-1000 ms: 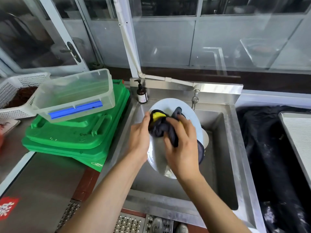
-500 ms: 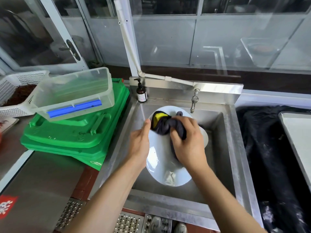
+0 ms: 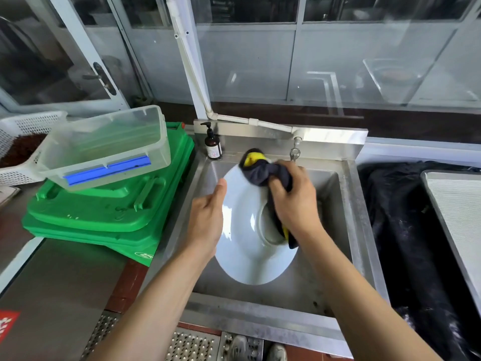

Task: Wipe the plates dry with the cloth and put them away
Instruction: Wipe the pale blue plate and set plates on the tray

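At the far left edge of your worktop [image 3: 59, 277] sits a white mesh basket [image 3: 23, 126] with something dark reddish-brown inside. Just beside it, a clear plastic tub [image 3: 109, 147] with a blue strip along its near side rests tilted on a stack of green lids [image 3: 104, 212], which reaches to the left rim of the sink [image 3: 286, 321]. A brown pump bottle [image 3: 213, 144] stands upright at the sink's back left corner. Over the basin, your left hand [image 3: 207, 222] grips the left rim of the white plate [image 3: 244, 246], thumb lying along the upper edge and the fingers hidden behind it, so the plate is held tilted above the sink bottom with its underside foot ring facing you. Your right hand [image 3: 296, 201] is closed around a bunched dark cloth [image 3: 263, 170] with yellow patches, pressing it against the plate's upper right part; one end of the cloth pokes out past the plate's top edge, and another end hangs below your palm across the foot ring. The tap [image 3: 295, 151] hangs at the back rim of the sink, just behind your right hand. To the right of the sink lies a dark, crumpled sheet [image 3: 406, 230], and a pale tray [image 3: 458, 209] sits at the far right edge.
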`<state>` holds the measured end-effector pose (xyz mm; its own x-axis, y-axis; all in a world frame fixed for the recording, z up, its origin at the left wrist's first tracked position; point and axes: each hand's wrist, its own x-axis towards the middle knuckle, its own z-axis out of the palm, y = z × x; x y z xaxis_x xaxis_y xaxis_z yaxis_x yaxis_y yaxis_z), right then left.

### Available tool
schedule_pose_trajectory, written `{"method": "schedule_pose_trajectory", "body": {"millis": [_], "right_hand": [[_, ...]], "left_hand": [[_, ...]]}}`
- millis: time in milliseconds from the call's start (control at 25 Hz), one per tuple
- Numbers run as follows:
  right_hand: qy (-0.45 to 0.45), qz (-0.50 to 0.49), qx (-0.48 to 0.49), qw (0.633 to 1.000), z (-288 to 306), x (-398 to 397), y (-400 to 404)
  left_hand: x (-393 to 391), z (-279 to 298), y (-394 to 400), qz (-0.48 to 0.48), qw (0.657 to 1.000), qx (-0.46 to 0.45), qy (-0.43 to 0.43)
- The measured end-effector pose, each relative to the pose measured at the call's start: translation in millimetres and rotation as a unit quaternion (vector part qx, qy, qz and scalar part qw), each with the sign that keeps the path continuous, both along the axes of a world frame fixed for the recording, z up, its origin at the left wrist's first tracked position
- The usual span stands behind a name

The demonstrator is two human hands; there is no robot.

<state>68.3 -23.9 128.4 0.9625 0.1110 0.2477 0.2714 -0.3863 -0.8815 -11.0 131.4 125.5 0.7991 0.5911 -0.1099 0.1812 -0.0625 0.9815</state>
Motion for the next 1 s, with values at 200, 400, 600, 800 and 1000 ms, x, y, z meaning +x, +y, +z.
{"method": "schedule_pose_trajectory", "body": {"millis": [200, 400, 600, 800, 1000], "right_hand": [[0.093, -0.063, 0.054, 0.992, -12, -2, -13], [-0.084, 0.078, -0.038, 0.993, 13, -27, 16], [-0.199, 0.066, -0.087, 0.974, -25, -78, 20], [-0.295, 0.122, -0.129, 0.939, -72, -108, 3], [-0.212, 0.054, -0.072, 0.973, -94, -112, -25]], "left_hand": [[9, 11, 11, -0.02, 0.999, -0.044, -0.001], [15, 1, -3, 0.02, 0.999, -0.033, 0.009], [19, -2, -1, 0.05, 0.994, -0.091, 0.026], [19, -4, 2, 0.079, 0.976, -0.199, 0.028], [17, -4, 17, 0.123, 0.968, -0.215, 0.035]]}}
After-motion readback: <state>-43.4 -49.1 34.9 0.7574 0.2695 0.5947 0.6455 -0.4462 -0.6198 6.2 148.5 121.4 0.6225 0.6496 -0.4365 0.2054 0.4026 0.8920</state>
